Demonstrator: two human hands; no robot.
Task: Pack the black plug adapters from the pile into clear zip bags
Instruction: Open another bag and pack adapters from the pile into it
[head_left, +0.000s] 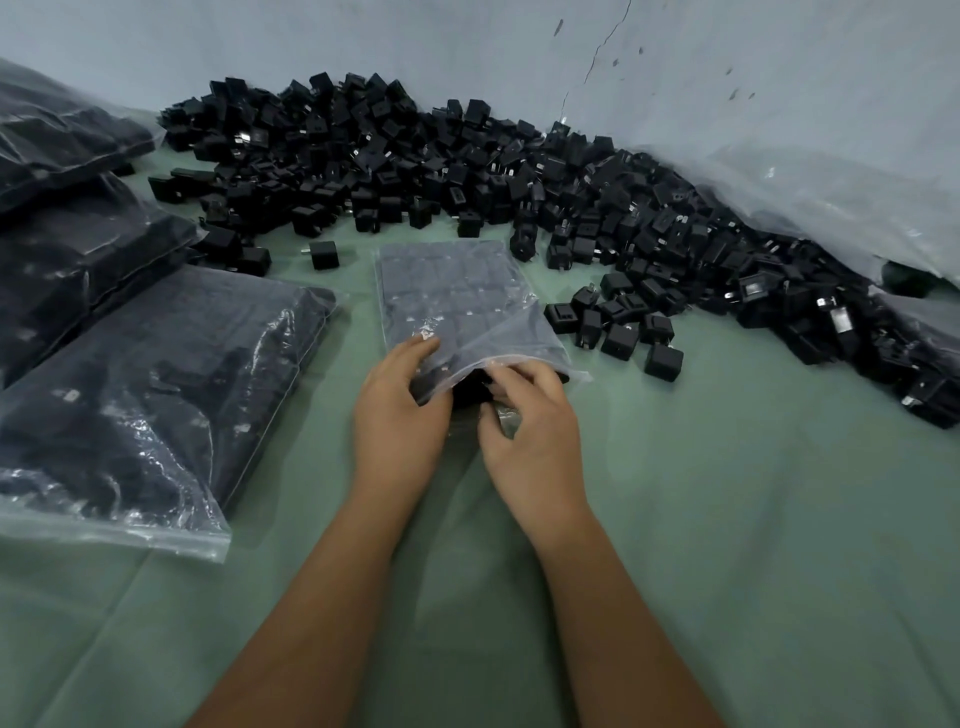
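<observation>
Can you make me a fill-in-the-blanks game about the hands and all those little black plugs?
1. Both hands, the left hand and the right hand, are at the open end of a clear zip ____.
2. The big pile of adapters is coloured ____.
3. The filled bags lie on the person's ____ side.
4. The cloth under everything is ____.

Missing words: bag; black; left; green
</observation>
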